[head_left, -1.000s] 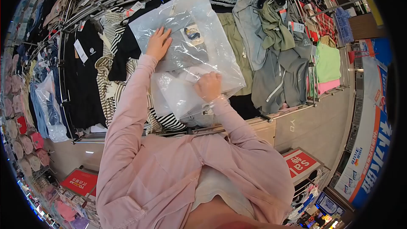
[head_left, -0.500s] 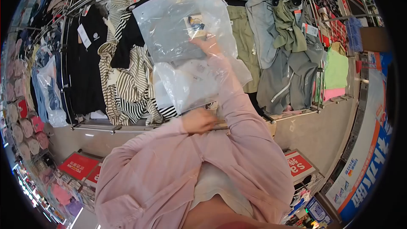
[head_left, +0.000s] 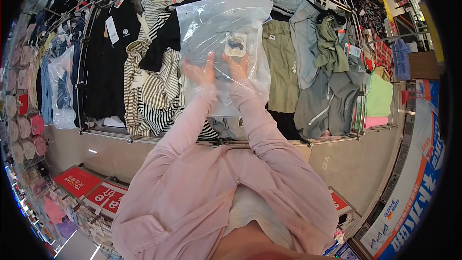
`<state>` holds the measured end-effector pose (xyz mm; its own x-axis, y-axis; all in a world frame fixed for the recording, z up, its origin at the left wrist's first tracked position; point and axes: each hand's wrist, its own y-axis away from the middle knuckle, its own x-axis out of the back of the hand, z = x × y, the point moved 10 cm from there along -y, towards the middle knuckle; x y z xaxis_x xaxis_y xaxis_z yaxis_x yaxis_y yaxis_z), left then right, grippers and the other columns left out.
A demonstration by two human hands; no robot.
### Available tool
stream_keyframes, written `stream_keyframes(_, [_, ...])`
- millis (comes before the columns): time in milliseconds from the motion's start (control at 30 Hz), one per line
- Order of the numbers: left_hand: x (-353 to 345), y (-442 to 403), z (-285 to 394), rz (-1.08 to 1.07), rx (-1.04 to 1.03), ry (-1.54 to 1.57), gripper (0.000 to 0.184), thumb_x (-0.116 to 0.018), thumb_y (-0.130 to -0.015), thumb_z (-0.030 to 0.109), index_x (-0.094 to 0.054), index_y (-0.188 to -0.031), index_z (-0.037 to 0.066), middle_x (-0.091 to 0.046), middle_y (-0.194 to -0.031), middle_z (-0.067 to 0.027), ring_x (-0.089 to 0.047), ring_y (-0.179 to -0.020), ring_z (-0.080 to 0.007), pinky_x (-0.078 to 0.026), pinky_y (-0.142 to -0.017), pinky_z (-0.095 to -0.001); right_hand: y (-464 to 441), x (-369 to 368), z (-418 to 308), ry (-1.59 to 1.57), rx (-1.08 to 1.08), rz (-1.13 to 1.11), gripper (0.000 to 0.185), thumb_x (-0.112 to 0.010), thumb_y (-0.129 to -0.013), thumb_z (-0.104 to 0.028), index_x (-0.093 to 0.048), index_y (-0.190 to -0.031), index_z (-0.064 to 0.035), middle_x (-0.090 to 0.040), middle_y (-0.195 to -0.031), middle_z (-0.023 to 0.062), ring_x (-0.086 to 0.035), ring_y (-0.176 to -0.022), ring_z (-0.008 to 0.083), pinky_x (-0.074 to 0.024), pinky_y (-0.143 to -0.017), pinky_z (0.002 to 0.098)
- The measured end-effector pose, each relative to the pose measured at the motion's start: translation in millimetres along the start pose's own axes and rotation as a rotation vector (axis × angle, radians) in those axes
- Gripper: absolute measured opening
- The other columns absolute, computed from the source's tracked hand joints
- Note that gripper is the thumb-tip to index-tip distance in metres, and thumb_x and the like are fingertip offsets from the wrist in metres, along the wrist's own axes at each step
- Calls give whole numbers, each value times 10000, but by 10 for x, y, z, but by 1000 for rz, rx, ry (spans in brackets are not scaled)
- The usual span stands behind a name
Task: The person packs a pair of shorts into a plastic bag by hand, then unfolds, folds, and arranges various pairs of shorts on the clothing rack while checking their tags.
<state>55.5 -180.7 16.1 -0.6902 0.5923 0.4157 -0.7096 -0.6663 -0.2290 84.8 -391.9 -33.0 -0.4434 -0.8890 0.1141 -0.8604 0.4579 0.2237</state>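
Observation:
A clear plastic bag (head_left: 216,17) holding a folded grey garment with a picture tag (head_left: 236,45) lies over the clothes on the rack. Both my hands are seen through the plastic, inside the bag. My left hand (head_left: 201,71), fingers spread, is at the garment's lower left. Below the picture tag is my right hand (head_left: 237,67), fingers apart and pointing up. Whether the fingertips pinch the garment is not visible. Striped shirts (head_left: 156,89) are left of the bag, olive shorts (head_left: 280,62) right of it.
A black garment (head_left: 108,67) lies at the rack's left, grey clothes (head_left: 320,96) at its right. The rack's metal front rail (head_left: 337,139) runs before my body. Red sale signs (head_left: 103,196) stand low at left. A blue and white banner (head_left: 409,202) is at right.
The bag has turned straighter and lies smoother. My left hand has gone from near my body up into the bag, beside my right hand. The second plastic layer below no longer hangs out.

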Motion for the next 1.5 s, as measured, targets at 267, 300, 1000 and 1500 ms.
stream_keyframes(267, [-522, 320, -866, -649, 538, 168, 526, -694, -730, 165, -480, -1180, -3, -538, -1170, -161, -506, -1079, -276, -405, -905, -397, -280, 390, 674, -88, -134, 205, 651, -790, -647, -177, -473, -1159, 70, -568, -972, 133, -569, -861, 216, -478, -739, 338])
stream_keyframes(300, [-622, 471, -768, -941, 238, -176, 465, -677, -756, 178, -504, -1155, 15, -571, -1137, -131, -524, -1064, -268, -419, -896, -403, -266, 410, 677, -88, -133, 204, 651, -790, -647, -177, -473, -1159, 70, -568, -972, 133, -569, -861, 216, -478, -739, 338])
stream_keyframes(1000, [451, 941, -887, -768, 669, 547, 697, -707, -736, 169, -347, -1310, 2, -482, -1207, -171, -507, -1091, -287, -434, -887, -398, 476, 557, 406, -48, -110, -166, 418, -683, -772, -140, -536, -1113, 51, -479, -1220, 154, -575, -975, 237, -472, -815, 324])
stream_keyframes(1500, [1607, 831, -1026, -792, 512, 239, 229, -666, -813, 143, -570, -952, -11, -609, -817, -60, -562, -641, -119, -463, -497, -215, 2089, 1480, 809, -352, -612, -799, 302, -575, -874, -123, -532, -1155, -23, -539, -1201, 181, -567, -1054, 263, -470, -891, 349])
